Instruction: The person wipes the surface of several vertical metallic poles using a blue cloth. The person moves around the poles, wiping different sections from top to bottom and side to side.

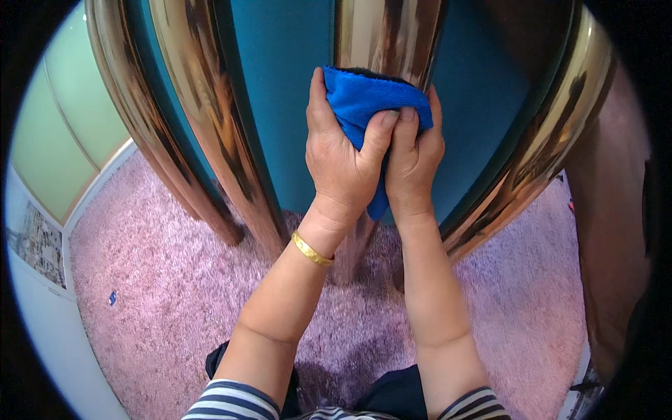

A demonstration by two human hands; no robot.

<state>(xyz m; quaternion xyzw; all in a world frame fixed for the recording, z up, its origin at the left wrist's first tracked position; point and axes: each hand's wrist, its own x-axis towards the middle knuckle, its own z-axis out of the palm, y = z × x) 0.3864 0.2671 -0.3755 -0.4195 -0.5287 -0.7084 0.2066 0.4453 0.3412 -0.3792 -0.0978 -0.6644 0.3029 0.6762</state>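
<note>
A blue plush cloth [362, 100] with a dark underside is bunched between both hands, against the middle one of several shiny gold-toned metal tubes [388, 37]. My left hand [341, 147], with a gold bracelet [311, 249] at its wrist, grips the cloth from the left. From the right, my right hand [415, 152] grips it, its thumb beside the left thumb. The fingertips of both hands wrap around the tube's sides and are partly hidden. Teal panels [289, 105] stand behind the tubes.
More curved metal tubes [205, 105] stand at the left and another [556, 131] at the right. A pink shaggy carpet [173, 315] lies below, with a small blue item [112, 298] on it. Pale green panels [68, 115] are at the far left, a brown surface [609, 236] at the right.
</note>
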